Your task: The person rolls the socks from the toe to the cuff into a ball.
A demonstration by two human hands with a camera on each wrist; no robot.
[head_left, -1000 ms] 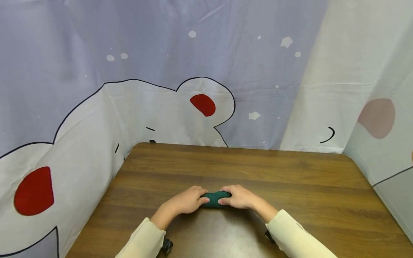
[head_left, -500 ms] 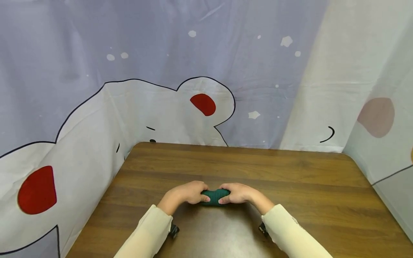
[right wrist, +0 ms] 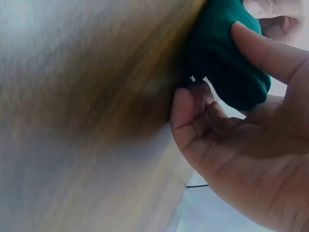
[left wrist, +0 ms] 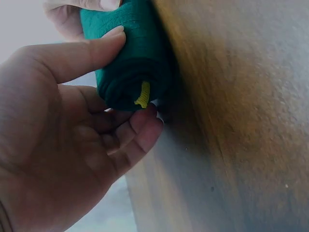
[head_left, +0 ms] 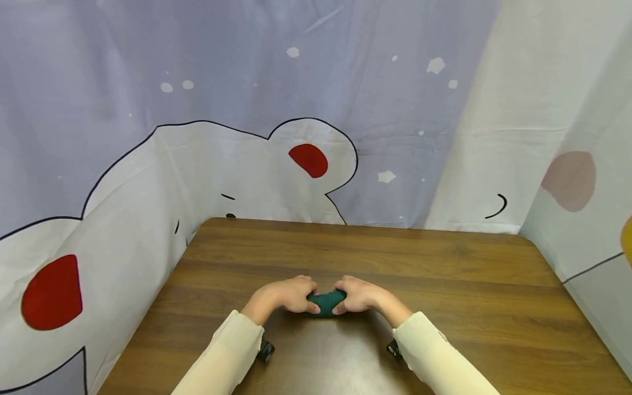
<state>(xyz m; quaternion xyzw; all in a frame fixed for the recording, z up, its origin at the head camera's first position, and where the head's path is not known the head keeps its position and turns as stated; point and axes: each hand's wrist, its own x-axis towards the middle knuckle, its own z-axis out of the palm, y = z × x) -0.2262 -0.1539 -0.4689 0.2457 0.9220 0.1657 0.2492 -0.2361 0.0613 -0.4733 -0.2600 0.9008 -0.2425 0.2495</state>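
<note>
A dark green cloth (head_left: 327, 303), rolled into a short thick bundle, lies crosswise on the brown wooden table (head_left: 336, 252). My left hand (head_left: 295, 294) grips its left end, thumb on the near side and fingers curled behind. On the other end my right hand (head_left: 359, 294) has a matching grip, so the two thumbs face each other across the roll. The left wrist view shows the coiled layers of the end, from which a small yellow strip (left wrist: 144, 94) sticks out. In the right wrist view, the roll's end looks softer and folded, with fingertips down at the tabletop.
A patterned curtain (head_left: 395, 120) with cartoon bears hangs along the table's back edge and both sides. Black wrist cameras show under the cream sleeves, one below the left wrist (head_left: 265, 350) and one below the right.
Both hands have shifted slightly forward with the rolled cloth. My right hand has come a little to the left, nearer to the left hand, and less of the green shows between them.
</note>
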